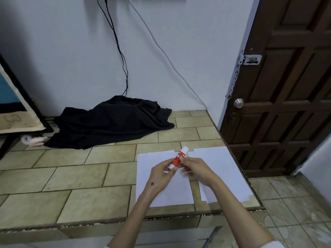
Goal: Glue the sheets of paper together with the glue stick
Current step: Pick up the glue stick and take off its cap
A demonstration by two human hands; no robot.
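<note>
Tiled counter (80, 176) is the work surface, with a black cloth (111, 120) heaped at the back against the wall, well clear of the work. Two white paper piles lie near the front right corner: left stack (161, 192) with edges slightly fanned, so more than one sheet; right stack (225, 169) just beside it, a strip of tile showing between them. Likely set side by side so one can be glued and the other laid on top. Glue stick (179, 159) is held in the air over that gap, tilted, white cap end pointing up and away. Left hand (162, 173) pinches the lower end of the tube; right hand (194, 168) has fingertips curled round the red body nearer the cap. Two-handed hold looks like a setup for pulling the cap off. Cap looks on, no glue on paper visible, so gluing is probably not yet begun.
</note>
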